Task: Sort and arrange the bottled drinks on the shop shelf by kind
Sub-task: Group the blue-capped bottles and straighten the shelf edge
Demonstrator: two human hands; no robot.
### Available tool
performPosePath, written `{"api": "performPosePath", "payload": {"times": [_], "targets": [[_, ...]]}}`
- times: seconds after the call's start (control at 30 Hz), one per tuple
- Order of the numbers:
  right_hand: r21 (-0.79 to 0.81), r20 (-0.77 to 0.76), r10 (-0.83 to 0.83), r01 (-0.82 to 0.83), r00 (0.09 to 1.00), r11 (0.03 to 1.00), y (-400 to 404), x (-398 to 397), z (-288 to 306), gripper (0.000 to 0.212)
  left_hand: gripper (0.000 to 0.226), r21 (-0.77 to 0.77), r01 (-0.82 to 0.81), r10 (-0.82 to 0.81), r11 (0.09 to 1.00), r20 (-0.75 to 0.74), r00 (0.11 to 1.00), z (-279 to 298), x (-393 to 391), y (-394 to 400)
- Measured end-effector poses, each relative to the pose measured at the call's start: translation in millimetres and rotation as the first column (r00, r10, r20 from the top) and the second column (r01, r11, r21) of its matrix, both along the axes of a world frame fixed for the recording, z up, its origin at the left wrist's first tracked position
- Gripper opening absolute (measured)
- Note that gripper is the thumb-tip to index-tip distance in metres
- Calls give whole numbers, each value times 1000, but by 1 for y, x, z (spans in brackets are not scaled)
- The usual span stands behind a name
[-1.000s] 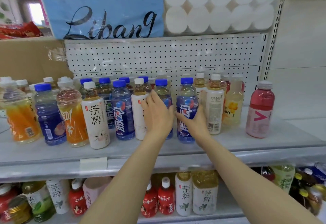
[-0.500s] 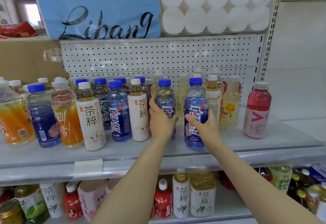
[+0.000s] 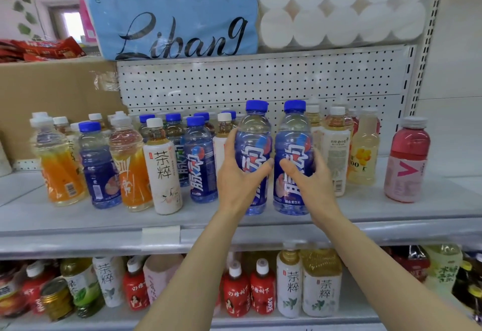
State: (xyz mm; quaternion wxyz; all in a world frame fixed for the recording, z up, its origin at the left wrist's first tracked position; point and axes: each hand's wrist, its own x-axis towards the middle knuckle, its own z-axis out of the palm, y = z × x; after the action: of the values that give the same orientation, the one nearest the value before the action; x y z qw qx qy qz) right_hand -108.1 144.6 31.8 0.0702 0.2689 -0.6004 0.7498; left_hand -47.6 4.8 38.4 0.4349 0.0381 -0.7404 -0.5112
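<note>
Bottled drinks crowd the grey metal shop shelf [image 3: 78, 222]. Two blue-capped, blue-labelled clear plastic bottles stand side by side at its front: the left hand [image 3: 238, 176] wraps one [image 3: 254, 153], the right hand [image 3: 310, 176] the other [image 3: 293, 153]. Probably mid-grouping; next, set them beside the matching blue bottle [image 3: 199, 163]. Back rows stay hidden.

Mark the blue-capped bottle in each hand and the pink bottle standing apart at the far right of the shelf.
left-hand blue bottle [image 3: 254, 132]: head view, clear upper body.
right-hand blue bottle [image 3: 293, 135]: head view, upper label.
pink bottle [image 3: 407, 166]: head view, label with the V.
</note>
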Motion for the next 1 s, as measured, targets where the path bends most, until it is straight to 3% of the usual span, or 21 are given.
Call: {"api": "performPosePath", "payload": {"times": [0.37, 0.5, 0.6, 0.73, 1.0], "targets": [[20, 10, 155, -156, 988, 988, -89, 100, -18, 85, 83, 147, -86, 86, 985, 6, 996, -9, 122, -84], [23, 25, 182, -182, 983, 983, -125, 144, -25, 81, 94, 192, -164, 161, 968, 30, 987, -16, 173, -122], [3, 45, 213, -213, 976, 977, -150, 181, -27, 78, 90, 208, -224, 220, 952, 45, 975, -22, 214, -146], [-9, 60, 275, -275, 959, 961, -185, 223, -32, 56, 85, 230, -301, 295, 925, 64, 953, -31, 265, -178], [1, 112, 418, -421, 901, 907, -276, 273, -31, 80, 72, 239, -436, 427, 868, 92, 900, -29, 331, -248]]}}
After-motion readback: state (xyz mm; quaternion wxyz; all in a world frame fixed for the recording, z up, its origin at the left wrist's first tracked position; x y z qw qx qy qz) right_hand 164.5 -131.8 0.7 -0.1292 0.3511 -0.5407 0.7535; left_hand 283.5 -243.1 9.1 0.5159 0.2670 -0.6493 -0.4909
